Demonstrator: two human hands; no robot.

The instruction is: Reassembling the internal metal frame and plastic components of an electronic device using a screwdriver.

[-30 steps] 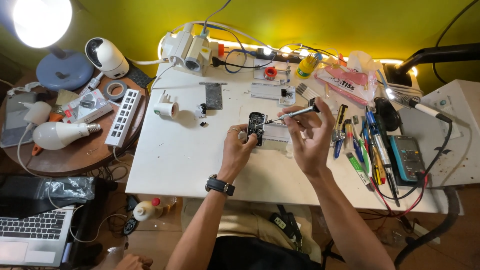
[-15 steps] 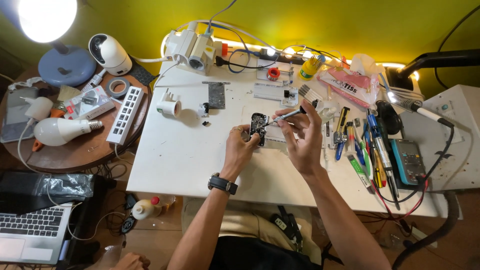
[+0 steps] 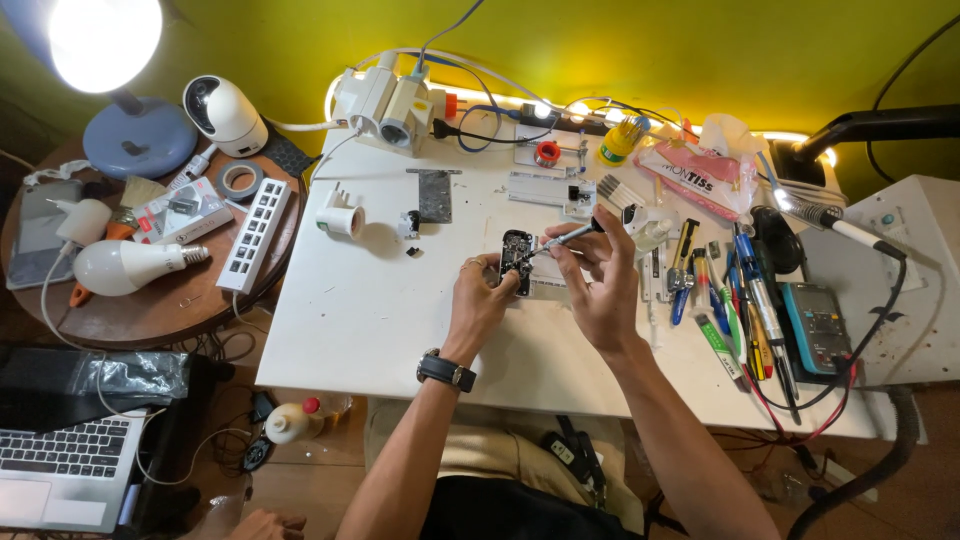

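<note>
Left hand closed around a small dark circuit board, fingertips pinching its long edges, board held upright just above the white table. Right hand gripping a thin screwdriver between thumb and forefingers, tip resting on the board's upper part, handle slanting up and to the right. Black wristwatch on the left wrist.

Just behind the hands, a small white block of parts and a grey metal plate lying flat. Left of these, a white lamp socket and a few tiny dark pieces. Farther back, two white security cameras with cables, a red tape roll and a yellow-green jar of sticks.

To the right, a row of pliers and screwdrivers laid side by side, then a multimeter with red and black leads, a soldering iron beyond it.

On the round wooden side table to the left: a white power strip, a light bulb, a grey tape roll, a dome camera and a lit blue desk lamp. Laptop at lower left.
</note>
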